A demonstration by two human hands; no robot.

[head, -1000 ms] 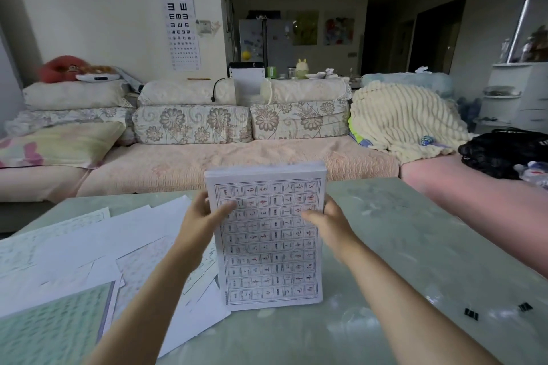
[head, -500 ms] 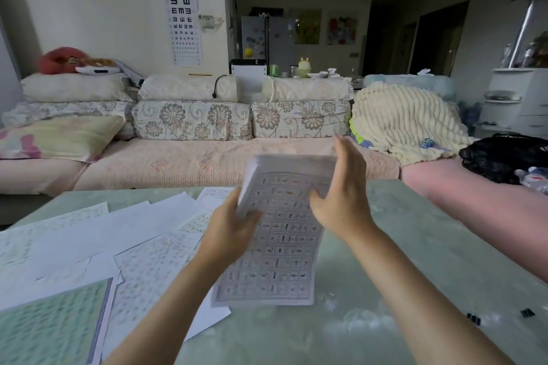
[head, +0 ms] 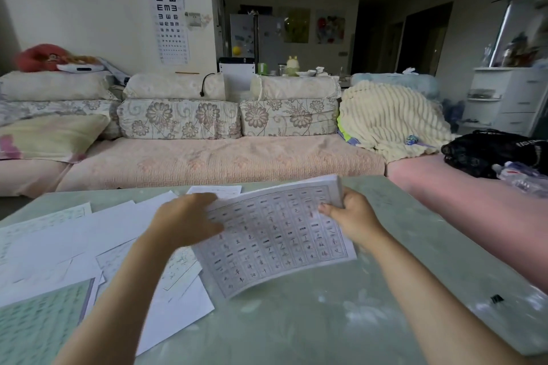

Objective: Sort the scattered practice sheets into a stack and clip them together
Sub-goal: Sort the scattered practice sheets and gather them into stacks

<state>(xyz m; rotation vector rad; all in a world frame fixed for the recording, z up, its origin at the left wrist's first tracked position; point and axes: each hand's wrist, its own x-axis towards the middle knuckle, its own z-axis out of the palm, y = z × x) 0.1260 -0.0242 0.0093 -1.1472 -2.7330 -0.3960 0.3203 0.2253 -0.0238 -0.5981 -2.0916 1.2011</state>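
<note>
Thick white stack of grid-printed practice sheets held landscape & tilted, just above pale green glossy tabletop, prob. to turn it and square the edges. Right hand pinching far right corner, thumb on top, fingers wrapped round the edge. Left hand curled round left edge, gripping. Stack bowing slightly: thin, floppy paper. Loose white sheets lying flat to the left, overlapping, not yet gathered. Small black binder clip well apart on the right, presumably for clipping later.
</note>
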